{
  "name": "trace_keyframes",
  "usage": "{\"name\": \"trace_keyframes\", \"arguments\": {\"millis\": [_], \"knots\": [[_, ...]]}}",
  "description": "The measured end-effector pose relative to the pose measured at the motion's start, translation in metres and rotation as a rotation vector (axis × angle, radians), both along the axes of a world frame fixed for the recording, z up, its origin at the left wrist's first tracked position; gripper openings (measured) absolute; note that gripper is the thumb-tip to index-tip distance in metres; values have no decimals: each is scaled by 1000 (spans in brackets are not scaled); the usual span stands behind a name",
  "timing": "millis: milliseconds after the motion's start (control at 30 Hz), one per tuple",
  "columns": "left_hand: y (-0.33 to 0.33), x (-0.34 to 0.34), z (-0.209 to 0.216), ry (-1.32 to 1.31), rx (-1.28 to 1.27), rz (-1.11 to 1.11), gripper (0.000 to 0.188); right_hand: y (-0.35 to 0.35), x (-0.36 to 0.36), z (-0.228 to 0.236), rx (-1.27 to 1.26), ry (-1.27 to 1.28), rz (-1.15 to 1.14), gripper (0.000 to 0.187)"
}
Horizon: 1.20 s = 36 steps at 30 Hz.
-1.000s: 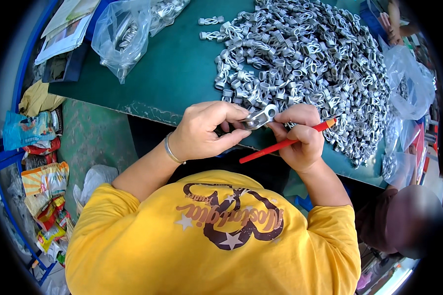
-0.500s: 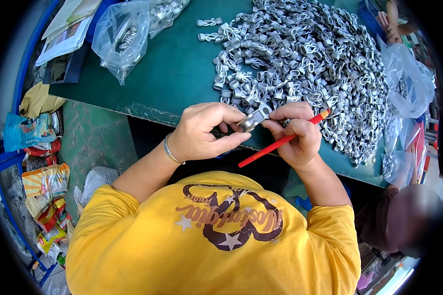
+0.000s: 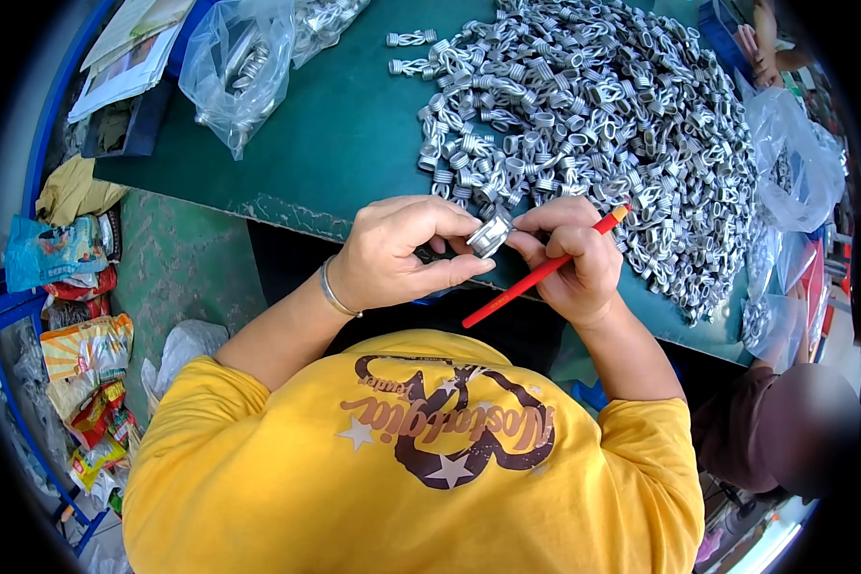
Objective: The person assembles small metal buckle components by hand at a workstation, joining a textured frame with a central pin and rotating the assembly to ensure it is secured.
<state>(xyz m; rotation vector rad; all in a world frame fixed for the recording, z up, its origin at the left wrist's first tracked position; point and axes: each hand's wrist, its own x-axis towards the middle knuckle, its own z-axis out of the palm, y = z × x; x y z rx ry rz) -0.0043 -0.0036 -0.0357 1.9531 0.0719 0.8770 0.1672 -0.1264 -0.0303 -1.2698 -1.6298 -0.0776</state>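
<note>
Forearms (image 3: 292, 330) in the head view come up from the lower left and lower right and lean inward, so that both hands meet near the centre of the frame. Left hand (image 3: 392, 251), which wears a bracelet (image 3: 333, 290) at the wrist, is turned toward the right; its thumb and index finger are pinching one small silver metal part (image 3: 489, 236). This part is located between the two hands, at the tips of the left fingers, and it is held tilted. Right hand (image 3: 579, 263) is bent, its fingers curled around a red pencil (image 3: 518, 291), which slants toward the upper right. Its thumb and index tips are at the right edge of the part; whether they press it, I cannot tell. Behind, on the green bench (image 3: 344, 124), a large pile of similar parts (image 3: 603, 124) fills the upper right.
</note>
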Motion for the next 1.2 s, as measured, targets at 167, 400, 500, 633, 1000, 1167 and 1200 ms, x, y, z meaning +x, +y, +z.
{"name": "trace_keyframes", "arguments": {"millis": [167,400,500,633,1000,1167,1200], "knots": [[0,0,0,3,-1,3,33,1,0,0,9,-11,4,40],[0,0,0,5,-5,-12,33,1,1,-1,22,-6,-1,39],[1,1,-1,7,-1,-16,33,0,1,0,21,-3,-10,39],[-1,2,1,0,-32,-3,27,1,0,0,34,1,-14,39],[0,1,1,21,-27,-11,27,-1,1,2,45,-32,-46,40],[0,0,1,42,-50,-32,26,-1,2,4,45,-61,-27,39],[0,1,2,49,-49,-43,26,-1,2,3,46,-62,-26,39]]}}
